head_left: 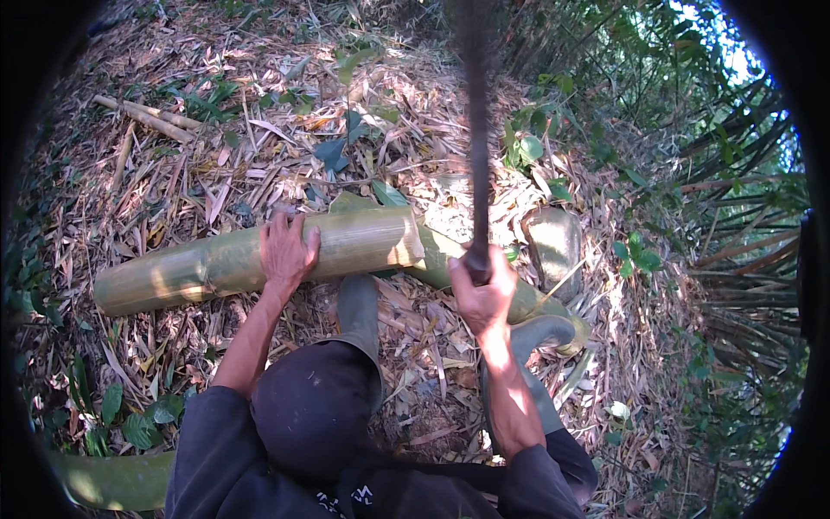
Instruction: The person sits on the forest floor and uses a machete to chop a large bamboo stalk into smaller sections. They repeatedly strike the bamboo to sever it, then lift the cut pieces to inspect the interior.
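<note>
A thick green bamboo section (190, 272) lies crosswise in front of me, its right end cut at a ragged slant. My left hand (290, 246) rests on it near the middle, fingers curved over its far side. In my right hand (486, 290) is the handle of a machete (478, 130), gripped in a closed fist. Its long dark blade points up and away, smeared by motion and apart from the bamboo. Another green bamboo piece (532, 303) runs from beside the cut end toward the lower right, partly hidden by my right hand and boot.
My rubber boots, left (359, 311) and right (540, 337), stand close to the bamboo. A rounded greyish block (555, 246) sits beyond the right one. Dry leaves (415, 78) cover the ground. Bamboo stems (752, 268) crowd the right; another green length (117, 480) lies lower left.
</note>
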{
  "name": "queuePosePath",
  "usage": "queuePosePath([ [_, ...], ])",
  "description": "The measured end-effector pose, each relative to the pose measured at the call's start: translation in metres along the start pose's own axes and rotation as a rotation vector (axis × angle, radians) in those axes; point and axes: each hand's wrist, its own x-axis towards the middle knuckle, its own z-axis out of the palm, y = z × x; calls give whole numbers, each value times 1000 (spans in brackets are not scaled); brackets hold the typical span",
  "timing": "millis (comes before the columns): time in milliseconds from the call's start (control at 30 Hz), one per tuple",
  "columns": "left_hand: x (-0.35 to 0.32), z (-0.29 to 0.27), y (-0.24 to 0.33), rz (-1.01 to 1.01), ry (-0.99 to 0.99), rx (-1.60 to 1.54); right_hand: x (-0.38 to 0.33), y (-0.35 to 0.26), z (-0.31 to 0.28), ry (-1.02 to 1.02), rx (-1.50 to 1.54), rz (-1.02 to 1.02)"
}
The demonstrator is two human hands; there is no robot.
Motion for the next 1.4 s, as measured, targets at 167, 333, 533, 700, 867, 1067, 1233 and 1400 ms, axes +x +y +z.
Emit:
queuePosePath([
  [167, -13, 5, 3, 18, 3, -31, 28, -42, 23, 269, 650, -427],
  [333, 6, 3, 10, 19, 15, -69, -56, 165, 5, -296, -641, 334],
  [533, -20, 1, 11, 33, 21, -40, -59, 117, -10, -246, -276, 232],
  [700, -20, 8, 19, 56, 80, -39, 19, -39, -3, 176, 330, -126],
  [867, -14, -1, 12, 31, 29, -36, -33, 87, 3, -60, 15, 209],
  [1067, -51, 0, 8, -2, -54, -30, -68, 144, -15, -534, -64, 820],
  [1233, -23, 1, 28, 33, 8, -62, -57, 144, -4, -354, 206, 774],
  [1400, -3, 10, 31, -22, -190, -94, -20, 149, 33, -37, 85, 531],
])
